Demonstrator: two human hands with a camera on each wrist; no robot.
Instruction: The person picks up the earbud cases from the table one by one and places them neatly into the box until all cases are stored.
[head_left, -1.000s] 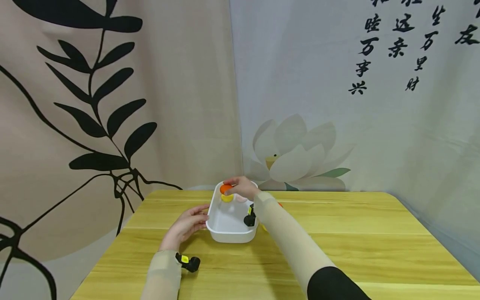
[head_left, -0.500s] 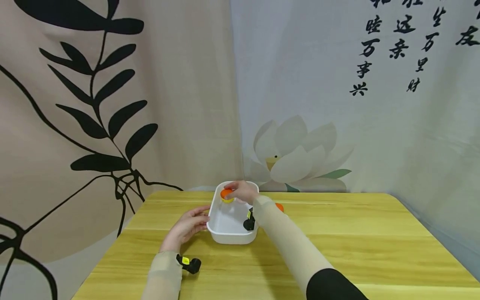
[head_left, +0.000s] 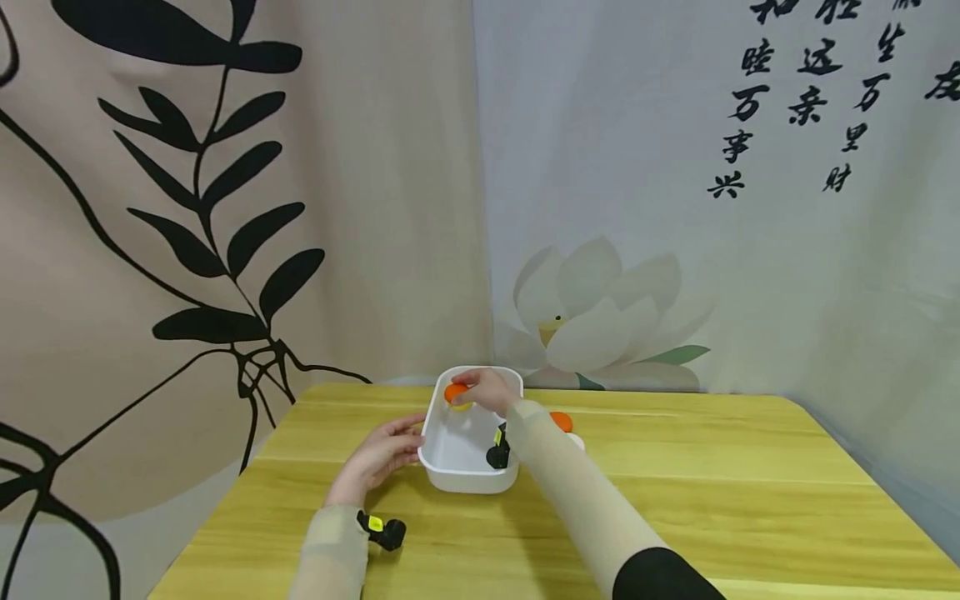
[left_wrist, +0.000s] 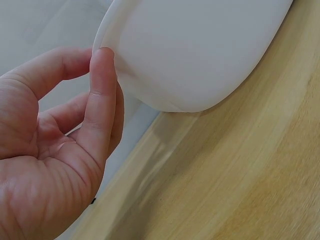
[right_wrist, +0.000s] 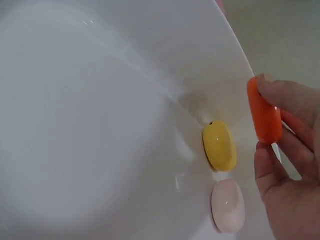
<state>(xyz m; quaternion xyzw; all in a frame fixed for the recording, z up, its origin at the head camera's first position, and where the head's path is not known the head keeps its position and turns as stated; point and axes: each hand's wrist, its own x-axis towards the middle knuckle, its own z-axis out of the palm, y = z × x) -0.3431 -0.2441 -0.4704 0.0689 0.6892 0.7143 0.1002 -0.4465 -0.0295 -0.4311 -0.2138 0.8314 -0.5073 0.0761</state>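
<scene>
My left hand (head_left: 385, 454) holds the left side of a white plastic tub (head_left: 471, 482), thumb and fingers at its rim. In the left wrist view those fingers are bent against the tub's wall (left_wrist: 190, 55). Inside the far end of the tub, my right hand (head_left: 491, 390) pinches an orange glossy rounded piece (right_wrist: 265, 111) on edge, between thumb and fingers. Below it in the tub lie a yellow oval piece (right_wrist: 220, 146), with a small dark dot at one end, and a pale pink one (right_wrist: 228, 206), side by side near the wall.
Right of the tub, partly behind the right forearm, another orange piece (head_left: 562, 422) and a whitish piece (head_left: 576, 440) lie on the wooden table (head_left: 712, 483). A printed curtain (head_left: 600, 208) hangs just behind the table's far edge.
My right hand has lowered the orange piece toward the yellow one, which it now overlaps more. The left hand stays at the tub's side. The head view has shifted slightly.
</scene>
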